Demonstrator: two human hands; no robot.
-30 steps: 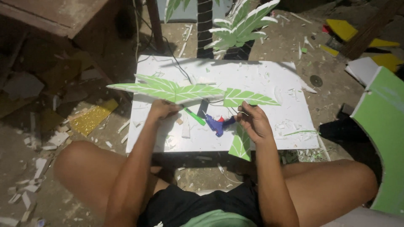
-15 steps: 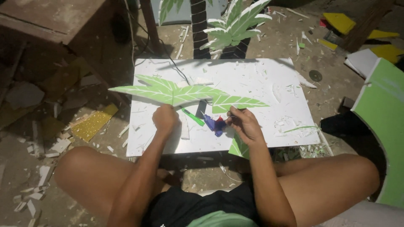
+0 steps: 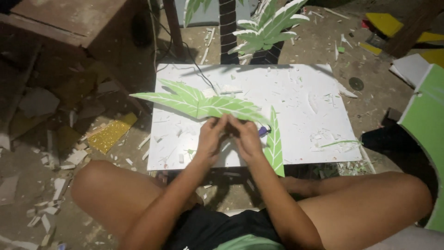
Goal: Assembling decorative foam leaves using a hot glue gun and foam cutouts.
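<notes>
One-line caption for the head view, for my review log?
Seated person's left hand and right hand meet at a green paper palm leaf over a scrap-strewn white board.

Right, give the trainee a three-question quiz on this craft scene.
1. True or false: both hands, left hand and right hand, meet at the green leaf cutout.
2. What does the leaf cutout lie over? A) white board B) metal tray C) cloth
3. What colour is the glittery sheet on the floor?

Key: 1 true. 2 A, the white board. 3 gold.
</notes>
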